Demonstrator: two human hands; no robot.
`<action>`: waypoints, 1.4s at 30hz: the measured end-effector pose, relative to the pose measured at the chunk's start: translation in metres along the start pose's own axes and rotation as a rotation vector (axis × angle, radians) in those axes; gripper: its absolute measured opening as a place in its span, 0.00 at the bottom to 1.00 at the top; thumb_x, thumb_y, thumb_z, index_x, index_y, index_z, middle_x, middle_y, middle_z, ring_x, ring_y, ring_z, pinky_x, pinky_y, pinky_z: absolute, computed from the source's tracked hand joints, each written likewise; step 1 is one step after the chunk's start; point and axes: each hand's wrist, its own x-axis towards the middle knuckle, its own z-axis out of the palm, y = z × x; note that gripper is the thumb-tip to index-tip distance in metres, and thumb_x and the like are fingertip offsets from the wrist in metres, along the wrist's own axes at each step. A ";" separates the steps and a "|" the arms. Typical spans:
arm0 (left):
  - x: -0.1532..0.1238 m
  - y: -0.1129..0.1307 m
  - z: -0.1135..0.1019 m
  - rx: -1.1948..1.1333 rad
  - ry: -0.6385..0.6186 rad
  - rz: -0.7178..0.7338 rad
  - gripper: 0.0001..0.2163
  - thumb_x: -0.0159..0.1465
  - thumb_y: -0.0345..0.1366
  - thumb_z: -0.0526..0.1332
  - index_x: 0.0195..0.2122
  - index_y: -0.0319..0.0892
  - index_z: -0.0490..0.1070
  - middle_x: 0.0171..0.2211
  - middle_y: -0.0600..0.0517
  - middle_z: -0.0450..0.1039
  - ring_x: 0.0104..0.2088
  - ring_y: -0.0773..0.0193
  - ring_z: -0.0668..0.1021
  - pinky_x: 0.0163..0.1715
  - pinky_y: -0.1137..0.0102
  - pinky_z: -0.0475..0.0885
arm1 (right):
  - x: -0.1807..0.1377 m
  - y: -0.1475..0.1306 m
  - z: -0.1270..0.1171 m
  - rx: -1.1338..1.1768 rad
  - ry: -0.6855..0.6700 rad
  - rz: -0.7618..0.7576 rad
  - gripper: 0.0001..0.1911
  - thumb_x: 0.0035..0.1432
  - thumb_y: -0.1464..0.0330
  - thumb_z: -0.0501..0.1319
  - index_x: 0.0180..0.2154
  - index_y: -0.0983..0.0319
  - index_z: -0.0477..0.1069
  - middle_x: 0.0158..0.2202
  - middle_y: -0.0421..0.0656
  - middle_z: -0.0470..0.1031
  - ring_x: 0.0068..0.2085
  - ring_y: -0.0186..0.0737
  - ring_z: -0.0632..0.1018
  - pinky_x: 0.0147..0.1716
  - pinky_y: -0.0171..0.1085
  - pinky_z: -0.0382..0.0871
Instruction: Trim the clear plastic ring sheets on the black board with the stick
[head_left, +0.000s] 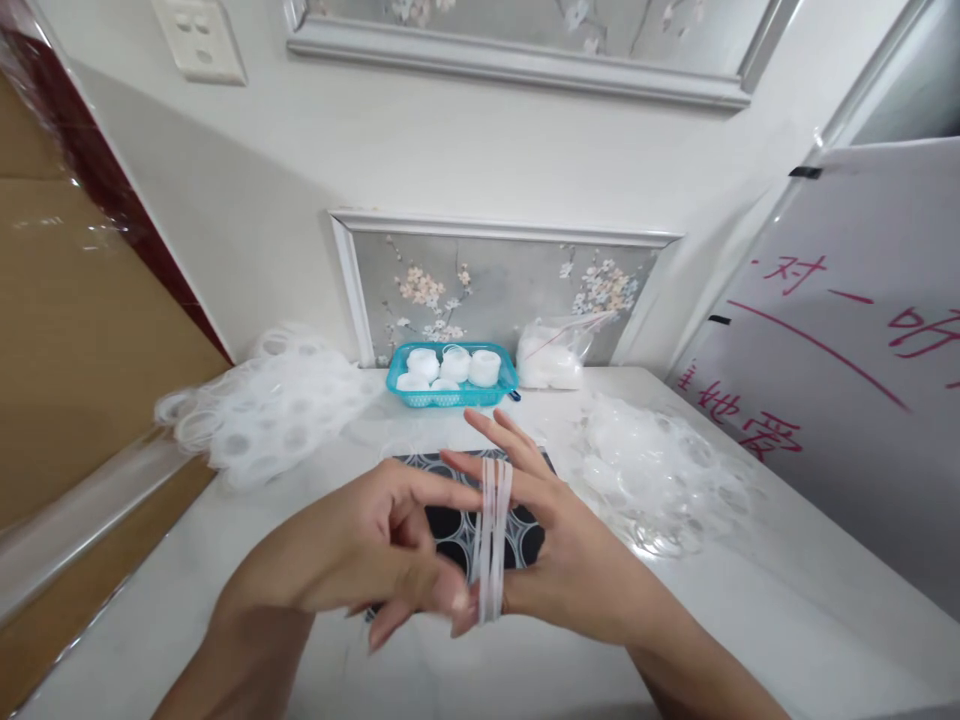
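Left hand [375,555] pinched shut on the lower end of a bundle of thin clear rings [491,540], right hand [559,545] open with fingers spread, the bundle lying across them, above a dark patterned mat [448,528], near the front edge of the table [750,600], blue basket [450,397] at the back edge.

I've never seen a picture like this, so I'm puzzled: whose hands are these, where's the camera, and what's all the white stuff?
There is no machine, just a person wearing a camera on the head, looking down at their own hands. The right hand stretches its fingers out, with thin clear rings looped round them. The left hand pinches those rings at the bottom. Underneath lies a dark patterned mat on a white table. More rings are piled in a left heap and a right heap. At the back stand a blue basket of white round pieces and a plastic bag.
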 end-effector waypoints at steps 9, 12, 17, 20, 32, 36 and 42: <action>0.011 -0.003 0.015 -0.042 0.123 0.042 0.13 0.55 0.45 0.70 0.25 0.40 0.76 0.09 0.60 0.59 0.09 0.75 0.58 0.10 0.78 0.50 | -0.003 0.002 -0.008 0.128 0.070 0.040 0.27 0.59 0.68 0.62 0.59 0.43 0.69 0.70 0.32 0.56 0.72 0.54 0.50 0.67 0.63 0.50; -0.001 -0.001 0.013 0.087 0.096 0.017 0.12 0.58 0.44 0.68 0.26 0.40 0.78 0.11 0.60 0.60 0.11 0.75 0.59 0.11 0.78 0.51 | 0.001 0.001 -0.016 0.541 -0.031 0.154 0.22 0.59 0.66 0.61 0.54 0.44 0.74 0.64 0.33 0.67 0.66 0.53 0.66 0.65 0.58 0.60; -0.004 0.003 0.002 0.268 0.075 -0.033 0.13 0.61 0.44 0.66 0.25 0.41 0.78 0.12 0.60 0.59 0.14 0.74 0.62 0.14 0.78 0.55 | 0.006 -0.004 -0.014 1.006 -0.135 0.243 0.19 0.56 0.61 0.62 0.49 0.53 0.79 0.56 0.41 0.77 0.64 0.52 0.70 0.66 0.52 0.59; -0.002 0.003 -0.005 0.347 0.078 -0.023 0.13 0.61 0.44 0.66 0.26 0.41 0.79 0.11 0.60 0.59 0.14 0.75 0.61 0.16 0.78 0.54 | 0.005 -0.007 -0.010 1.097 -0.153 0.280 0.22 0.57 0.61 0.63 0.54 0.57 0.75 0.56 0.46 0.77 0.62 0.50 0.72 0.66 0.52 0.57; -0.002 -0.006 -0.021 0.400 0.040 0.020 0.11 0.59 0.48 0.68 0.33 0.46 0.83 0.12 0.58 0.63 0.14 0.73 0.66 0.16 0.77 0.56 | 0.001 -0.011 -0.011 1.083 -0.250 0.266 0.49 0.52 0.31 0.44 0.59 0.57 0.68 0.61 0.50 0.71 0.65 0.56 0.67 0.64 0.55 0.59; 0.002 -0.007 -0.015 0.481 0.077 -0.008 0.12 0.57 0.49 0.69 0.33 0.47 0.82 0.15 0.59 0.65 0.15 0.72 0.67 0.17 0.77 0.57 | 0.001 -0.008 -0.011 1.006 -0.222 0.163 0.42 0.55 0.33 0.47 0.53 0.56 0.75 0.62 0.49 0.70 0.65 0.57 0.67 0.62 0.56 0.61; 0.003 -0.009 0.002 0.799 0.419 0.081 0.08 0.63 0.41 0.62 0.40 0.54 0.80 0.20 0.61 0.71 0.20 0.70 0.71 0.21 0.77 0.60 | -0.001 -0.005 -0.010 0.592 -0.147 0.054 0.12 0.60 0.53 0.64 0.38 0.51 0.81 0.45 0.44 0.82 0.72 0.48 0.53 0.68 0.57 0.46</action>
